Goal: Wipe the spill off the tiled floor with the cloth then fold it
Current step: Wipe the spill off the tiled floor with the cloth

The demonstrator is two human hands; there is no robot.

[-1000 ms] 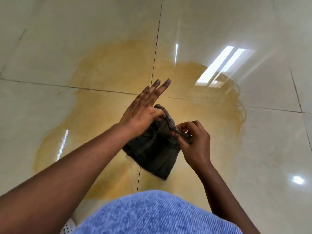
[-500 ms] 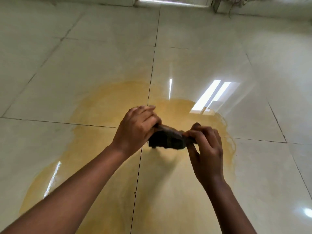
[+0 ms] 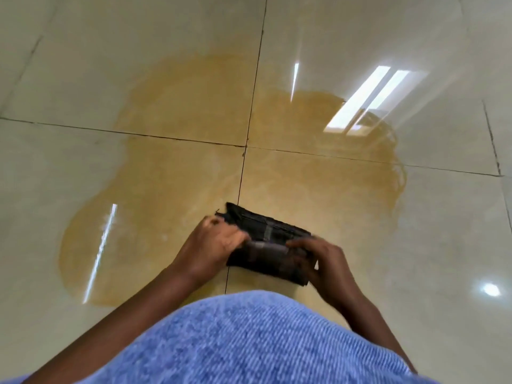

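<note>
A wide yellowish spill [image 3: 171, 167] spreads over the glossy cream tiled floor [image 3: 83, 51], across the crossing of the grout lines. A dark cloth [image 3: 270, 239], folded into a thick rectangle, is held low over the spill near the middle of the frame. My left hand [image 3: 213, 242] grips its left end with curled fingers. My right hand [image 3: 318, 259] grips its right end, thumb on top. Whether the cloth touches the floor, I cannot tell. Both hands are blurred by motion.
My blue garment [image 3: 249, 342] fills the bottom of the view. Dark grout lines [image 3: 360, 159] divide the big tiles. Bright light reflections [image 3: 365, 101] lie on the floor at the right. Dry tile surrounds the spill on all sides.
The cloth went from hanging loose between my hands to a compact folded bundle. Both hands have lowered with it toward the floor, and the view has tipped downward.
</note>
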